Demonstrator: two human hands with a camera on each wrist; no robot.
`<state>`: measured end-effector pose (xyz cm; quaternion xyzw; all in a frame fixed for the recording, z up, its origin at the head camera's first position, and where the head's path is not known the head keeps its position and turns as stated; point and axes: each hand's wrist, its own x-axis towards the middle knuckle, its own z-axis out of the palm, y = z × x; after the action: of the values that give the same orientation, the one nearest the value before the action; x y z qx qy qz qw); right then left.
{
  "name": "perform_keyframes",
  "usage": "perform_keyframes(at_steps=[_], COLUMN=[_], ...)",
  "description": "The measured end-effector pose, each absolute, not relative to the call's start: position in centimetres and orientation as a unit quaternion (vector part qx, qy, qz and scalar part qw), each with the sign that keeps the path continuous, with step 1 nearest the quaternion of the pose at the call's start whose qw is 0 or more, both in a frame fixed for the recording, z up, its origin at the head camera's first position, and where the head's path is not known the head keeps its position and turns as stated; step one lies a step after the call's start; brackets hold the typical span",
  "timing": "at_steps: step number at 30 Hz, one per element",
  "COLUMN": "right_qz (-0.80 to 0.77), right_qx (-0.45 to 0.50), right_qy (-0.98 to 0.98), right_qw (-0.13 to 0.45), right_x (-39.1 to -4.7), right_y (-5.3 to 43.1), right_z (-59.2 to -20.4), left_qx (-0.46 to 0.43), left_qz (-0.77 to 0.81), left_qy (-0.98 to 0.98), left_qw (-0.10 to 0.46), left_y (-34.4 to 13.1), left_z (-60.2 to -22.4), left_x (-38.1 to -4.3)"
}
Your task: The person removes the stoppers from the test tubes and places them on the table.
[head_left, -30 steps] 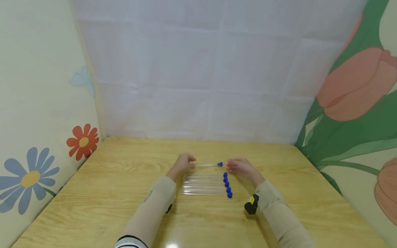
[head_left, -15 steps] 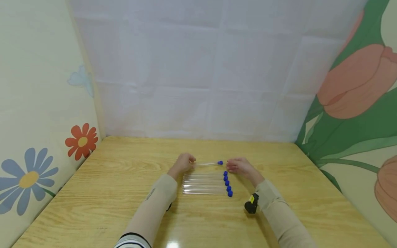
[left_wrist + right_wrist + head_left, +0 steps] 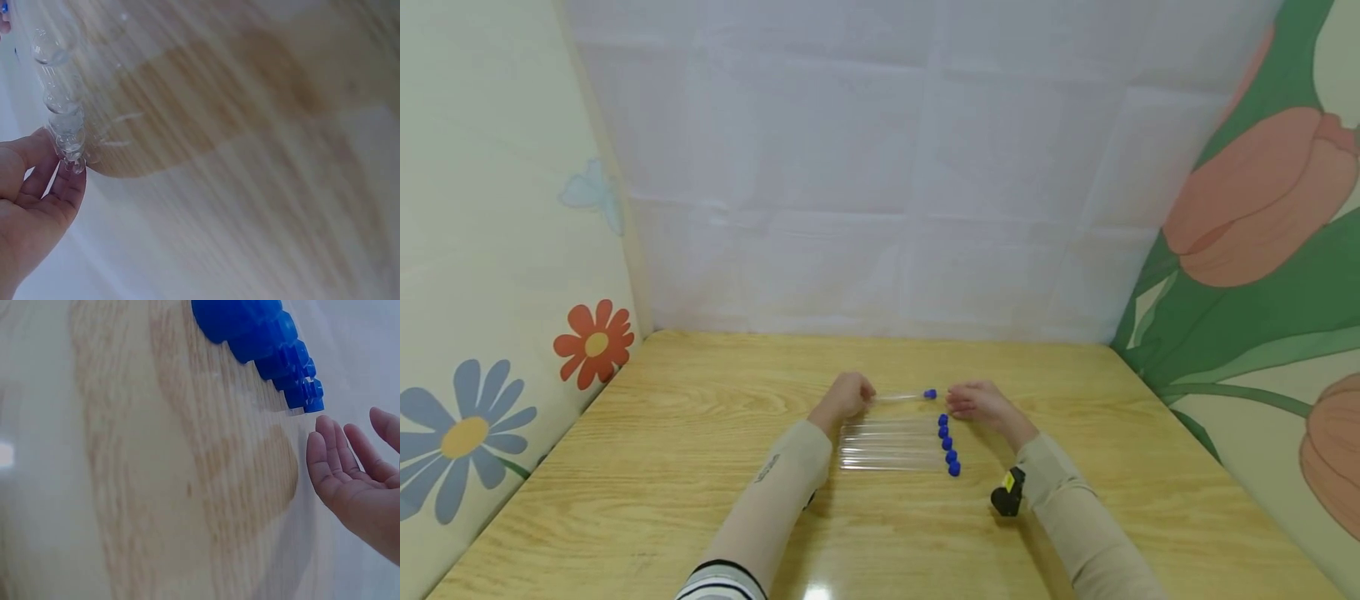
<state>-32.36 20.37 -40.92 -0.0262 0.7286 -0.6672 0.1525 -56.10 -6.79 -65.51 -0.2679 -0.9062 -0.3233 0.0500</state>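
Note:
A clear test tube with a blue cap lies sideways, behind a row of several similar tubes. My left hand pinches the rounded, capless end of that single tube between thumb and fingers. The left wrist view shows the row's glass ends lined up towards the left hand. Just right of the single tube's cap is my right hand, fingers extended and holding nothing. In the right wrist view, the blue caps run down towards the right hand's fingertips.
All the tubes are on a wood-grain table, with the row's caps facing right. A black device sits at the right wrist. A white cloth hangs at the back, and flower-patterned panels stand at both sides.

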Motion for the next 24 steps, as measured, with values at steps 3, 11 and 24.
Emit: perform_keyframes(at_steps=[3,11,24], right_qz=[-0.661,-0.658,-0.664], right_qx=[-0.032,-0.042,-0.038], right_qy=[0.734,0.736,0.731], right_qw=[0.153,0.153,0.152], right_x=[-32.3,-32.2,-32.4], right_y=[20.4,20.4,20.5], right_z=[-40.9,-41.0,-41.1], left_qx=[-0.269,-0.282,-0.273], left_qz=[-0.307,-0.327,-0.364], left_qy=[-0.91,-0.898,-0.887], left_qw=[0.075,0.086,0.075], left_y=[-6.6,-6.8,-7.1], left_z=[-62.5,-60.0,-66.4], left_x=[-53.0,-50.4,-56.9])
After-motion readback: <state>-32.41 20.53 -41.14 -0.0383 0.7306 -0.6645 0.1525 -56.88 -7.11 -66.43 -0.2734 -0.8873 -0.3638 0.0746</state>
